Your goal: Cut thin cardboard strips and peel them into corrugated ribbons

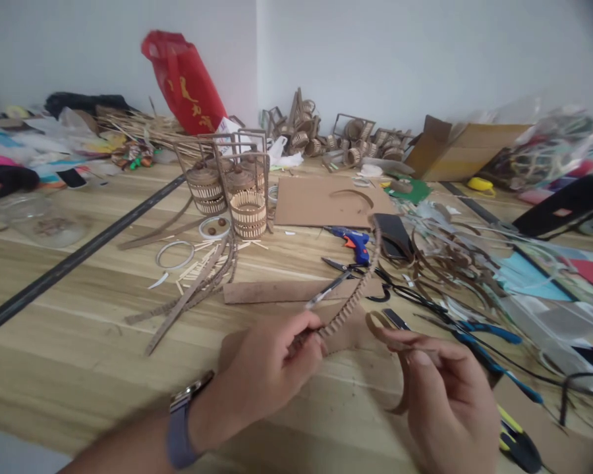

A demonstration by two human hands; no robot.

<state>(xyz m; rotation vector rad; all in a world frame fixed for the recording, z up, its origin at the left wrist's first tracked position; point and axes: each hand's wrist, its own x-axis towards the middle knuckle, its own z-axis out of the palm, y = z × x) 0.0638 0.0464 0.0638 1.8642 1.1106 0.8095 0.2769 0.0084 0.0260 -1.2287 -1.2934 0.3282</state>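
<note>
left hand [281,352] raised, fingertips pinching corrugated strip [358,289]

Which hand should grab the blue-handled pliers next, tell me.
Right, probably: the right hand is close to the blue-handled pliers; the left hand is farther away. Both hold brown strips, so the right would need freeing first.

At six o'clock in my view is my left hand [271,368], and at four o'clock my right hand [454,395], both ungloved. On my left wrist, at seven o'clock, I wear a wristwatch [192,391]. Its case looks silvery and metallic, seen nearly edge-on, so I can't read the dial. The strap [180,436] is broad, smooth and a muted blue-purple. My left forearm [123,444] is bare as far as it shows, toward seven o'clock.
</note>
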